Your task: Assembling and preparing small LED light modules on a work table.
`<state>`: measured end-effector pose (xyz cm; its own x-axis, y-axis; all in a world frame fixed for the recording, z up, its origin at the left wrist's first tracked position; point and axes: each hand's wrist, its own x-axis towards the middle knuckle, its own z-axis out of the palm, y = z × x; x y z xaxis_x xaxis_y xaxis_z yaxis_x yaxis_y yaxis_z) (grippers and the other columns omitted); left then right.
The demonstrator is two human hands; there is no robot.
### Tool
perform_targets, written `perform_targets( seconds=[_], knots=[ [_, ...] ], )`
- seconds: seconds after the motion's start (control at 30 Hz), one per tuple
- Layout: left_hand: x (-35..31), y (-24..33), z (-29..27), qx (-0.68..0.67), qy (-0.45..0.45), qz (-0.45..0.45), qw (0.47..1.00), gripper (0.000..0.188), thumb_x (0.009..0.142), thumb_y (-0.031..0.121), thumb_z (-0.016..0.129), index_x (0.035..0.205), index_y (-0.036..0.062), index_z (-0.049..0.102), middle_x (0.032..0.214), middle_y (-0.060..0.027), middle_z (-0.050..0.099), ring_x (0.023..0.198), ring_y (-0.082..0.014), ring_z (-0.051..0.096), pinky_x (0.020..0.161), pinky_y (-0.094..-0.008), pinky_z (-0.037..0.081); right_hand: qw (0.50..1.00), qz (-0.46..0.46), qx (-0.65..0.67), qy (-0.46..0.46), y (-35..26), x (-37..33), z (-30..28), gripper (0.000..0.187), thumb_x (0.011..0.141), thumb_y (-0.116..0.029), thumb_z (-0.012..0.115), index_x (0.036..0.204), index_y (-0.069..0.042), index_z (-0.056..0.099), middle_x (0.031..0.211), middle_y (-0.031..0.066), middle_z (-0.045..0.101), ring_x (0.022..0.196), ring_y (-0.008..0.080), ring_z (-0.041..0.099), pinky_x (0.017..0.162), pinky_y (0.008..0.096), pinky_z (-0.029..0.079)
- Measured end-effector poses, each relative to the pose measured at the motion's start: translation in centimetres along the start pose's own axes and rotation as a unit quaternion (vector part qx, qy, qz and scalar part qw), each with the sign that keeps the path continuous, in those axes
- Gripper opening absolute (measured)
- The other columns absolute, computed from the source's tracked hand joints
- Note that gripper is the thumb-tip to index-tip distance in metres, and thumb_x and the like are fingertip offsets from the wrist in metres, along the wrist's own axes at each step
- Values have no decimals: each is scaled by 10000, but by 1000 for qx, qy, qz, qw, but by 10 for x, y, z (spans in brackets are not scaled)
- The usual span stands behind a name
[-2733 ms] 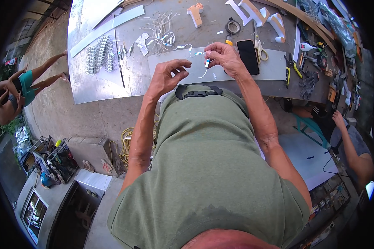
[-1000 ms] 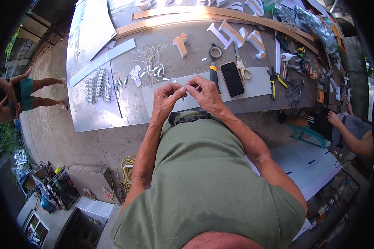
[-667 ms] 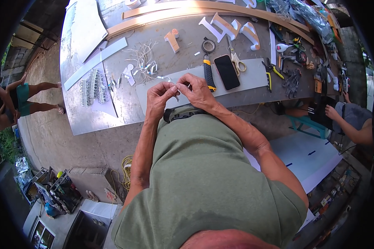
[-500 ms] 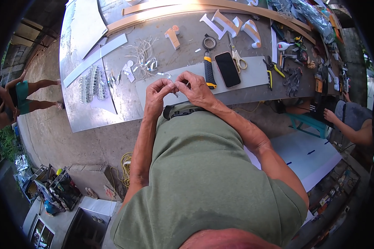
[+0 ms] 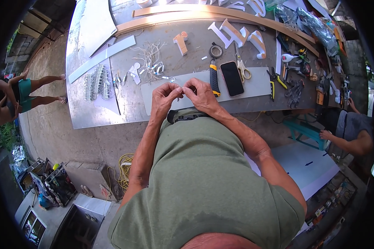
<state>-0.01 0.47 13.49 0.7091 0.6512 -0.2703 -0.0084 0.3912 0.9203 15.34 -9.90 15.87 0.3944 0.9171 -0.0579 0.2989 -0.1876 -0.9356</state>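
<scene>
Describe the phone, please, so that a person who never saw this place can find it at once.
On the metal table, find the long grey sheet by the near edge. Partly on it, right of the right hand, the phone lies between a yellow-and-black tool and the scissors. Unlike its neighbours, it is a flat black rectangle.
</scene>
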Motion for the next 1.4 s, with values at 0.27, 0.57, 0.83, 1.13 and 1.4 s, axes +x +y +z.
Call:
perform_targets(
  seconds=[0.27,0.57,0.83,1.13,1.4],
  knots=[
    [2,-1,5,-74,19,-34,997,153,953,118,698,961,-34,703,859,-73,714,760,-137,678,711,-274,546,1000,-14,-9,13,3,2,2,145,923,-140,663,930,0,625,840,156,671,766,328,673,694,410,523],
    [2,-2,3,-24,9,-24,999,178,966,119,686,1006,-53,707,859,-89,729,709,-149,684,671,-271,548,1000,0,-2,-3,8,1,4,151,919,-140,654,911,7,618,827,154,660,739,322,664,669,410,515],
    [3,-3,4,-45,-15,-22,999,177,971,114,678,1018,-56,698,897,-97,729,745,-160,699,698,-283,559,1000,16,1,8,5,1,2,187,915,-170,662,911,13,619,813,161,670,732,328,674,678,425,527],
    [4,-2,1,-1,-21,-76,997,202,931,81,719,1076,-58,700,923,-119,744,738,-172,710,705,-291,579,989,126,66,-28,18,3,0,271,923,-237,660,957,31,648,799,147,694,696,222,652,664,359,520],
    [3,-4,-1,-44,10,-102,994,174,937,79,707,1059,-44,697,920,-109,743,730,-169,713,694,-283,582,995,62,53,-54,8,6,-10,250,922,-218,672,965,29,678,805,124,705,724,185,664,665,337,523]
  ],
)
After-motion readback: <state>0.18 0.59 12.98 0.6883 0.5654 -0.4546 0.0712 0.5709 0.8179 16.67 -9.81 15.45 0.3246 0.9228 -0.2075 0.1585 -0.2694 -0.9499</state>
